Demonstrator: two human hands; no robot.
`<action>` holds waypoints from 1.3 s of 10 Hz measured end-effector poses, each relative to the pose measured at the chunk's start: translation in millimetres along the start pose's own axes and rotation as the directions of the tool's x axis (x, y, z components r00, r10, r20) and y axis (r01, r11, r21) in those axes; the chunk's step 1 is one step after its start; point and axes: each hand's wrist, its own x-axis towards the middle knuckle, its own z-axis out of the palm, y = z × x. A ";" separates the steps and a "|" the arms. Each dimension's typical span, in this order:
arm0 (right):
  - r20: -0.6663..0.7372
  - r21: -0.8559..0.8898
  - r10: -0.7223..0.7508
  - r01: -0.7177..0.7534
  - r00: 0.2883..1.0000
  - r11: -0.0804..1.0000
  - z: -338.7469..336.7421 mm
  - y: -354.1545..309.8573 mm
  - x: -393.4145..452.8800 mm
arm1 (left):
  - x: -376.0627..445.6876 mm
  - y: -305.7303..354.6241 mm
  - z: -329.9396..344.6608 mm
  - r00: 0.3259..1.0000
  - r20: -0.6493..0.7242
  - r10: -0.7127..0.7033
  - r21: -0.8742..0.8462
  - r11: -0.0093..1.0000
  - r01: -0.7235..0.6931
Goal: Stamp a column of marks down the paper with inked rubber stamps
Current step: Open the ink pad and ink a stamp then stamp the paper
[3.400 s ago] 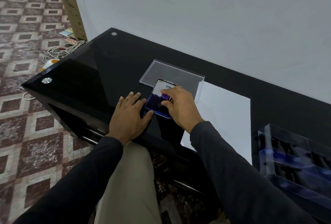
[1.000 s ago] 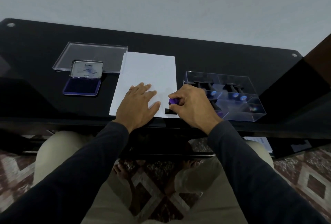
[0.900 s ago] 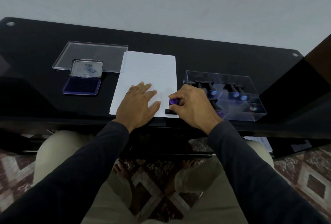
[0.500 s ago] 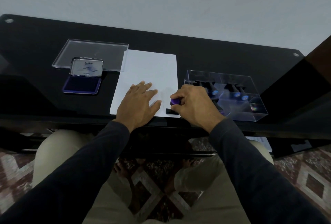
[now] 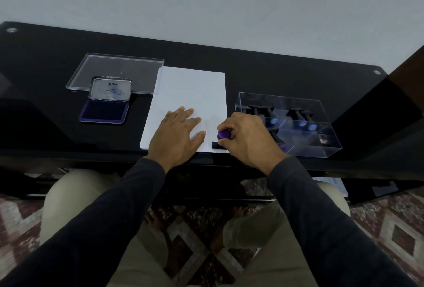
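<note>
Pressing down at the near right corner of the paper (image 5: 192, 94), a rubber stamp (image 5: 221, 138) with a purple knob is gripped by the right hand (image 5: 249, 138), its fingers curled round the handle and its black base set on the sheet just inside the near edge. The left hand (image 5: 177, 136) is laid flat on the lower middle of the sheet, fingers straight and spread, nothing held — the paper is simply pinned by it.

No printed marks can be made out on the visible white area, though faint ink would be hard to tell at this distance. As a judgement, the column is at or near its first impression, and nearly all of it is left to be stamped. Fresh ink would be taken from the open ink pad (image 5: 104, 111), which sits well to the left of the sheet with its lid raised, in front of a clear flat lid (image 5: 114, 72).

Room is tight on the right: the sheet's right edge lies near a clear box (image 5: 289, 123) in which further stamps are stored, and the right hand is close against its front wall. The near edge of the paper runs close to the front edge of the black table (image 5: 275, 73), so little margin is offered there. Above the hands, the upper half of the sheet is uncovered, and the dark tabletop beyond it is open toward the wall.
</note>
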 end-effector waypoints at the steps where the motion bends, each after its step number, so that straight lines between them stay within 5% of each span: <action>1: 0.002 -0.003 -0.003 0.003 1.000 1.000 -0.3 -0.2 0.7 | 0.2 0.0 0.6 1.000 -0.003 0.006 0.012 1.000 -0.006; 13: 0.026 -0.013 0.033 -0.033 0.999 0.999 -2.3 -2.7 1.0 | 1.1 -1.9 1.5 1.000 0.003 0.010 0.015 1.000 -0.010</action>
